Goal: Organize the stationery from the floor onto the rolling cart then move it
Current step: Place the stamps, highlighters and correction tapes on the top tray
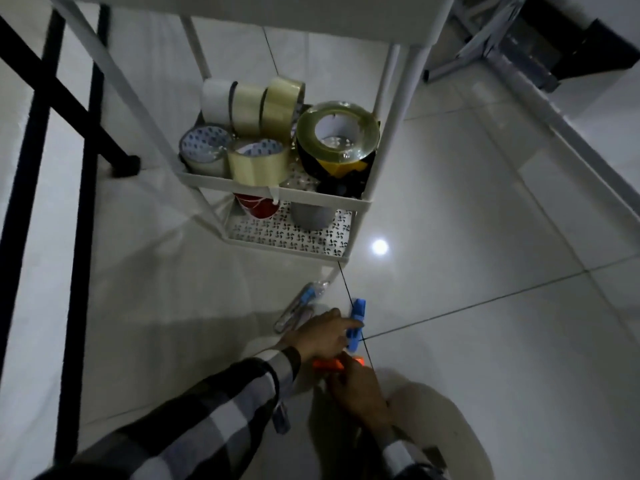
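Reaching down to the floor, the left hand [320, 332] touches a blue tool [356, 323] with its pointing finger out straight; its other fingers curl loosely, and I cannot tell if they hold anything. At about 5 o'clock from it, the right hand [358, 389] has its fingers curled round an orange tool [329, 364]. The blue tool lies on the white floor [485, 341], right on a dark tile line. At 10 o'clock from the left hand lies a clear packet [299, 308] with something blue inside, just beside the hand.

Up at 12 o'clock stands the white rolling cart [277, 192]. Its middle shelf is full of tape rolls [258, 162], some standing and some flat. A big shiny roll [337, 133] sits on top of a black and yellow roll [332, 164]. On the bottom shelf sit a red roll [258, 206] and a gray roll [311, 214].
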Demonstrator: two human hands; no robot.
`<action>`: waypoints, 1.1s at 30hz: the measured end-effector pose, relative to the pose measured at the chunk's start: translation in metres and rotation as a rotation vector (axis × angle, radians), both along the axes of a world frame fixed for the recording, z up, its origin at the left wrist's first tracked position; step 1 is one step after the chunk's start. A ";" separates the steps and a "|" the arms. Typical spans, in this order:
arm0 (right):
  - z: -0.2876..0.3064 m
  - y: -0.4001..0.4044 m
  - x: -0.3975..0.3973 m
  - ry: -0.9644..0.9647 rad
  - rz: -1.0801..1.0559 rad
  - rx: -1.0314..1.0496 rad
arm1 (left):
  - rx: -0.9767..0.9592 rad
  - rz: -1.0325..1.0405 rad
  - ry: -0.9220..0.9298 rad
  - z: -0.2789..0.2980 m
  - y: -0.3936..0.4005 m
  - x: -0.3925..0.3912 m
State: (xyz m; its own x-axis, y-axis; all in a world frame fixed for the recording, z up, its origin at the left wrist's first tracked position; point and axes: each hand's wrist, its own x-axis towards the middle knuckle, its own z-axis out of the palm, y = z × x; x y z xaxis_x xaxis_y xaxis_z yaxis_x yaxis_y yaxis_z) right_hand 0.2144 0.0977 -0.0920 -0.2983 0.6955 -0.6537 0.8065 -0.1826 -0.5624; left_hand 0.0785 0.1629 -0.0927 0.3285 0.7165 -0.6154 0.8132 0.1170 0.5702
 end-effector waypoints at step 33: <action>0.190 -0.010 0.003 0.439 -0.357 0.372 | 0.186 0.747 -0.612 0.191 -0.097 -0.055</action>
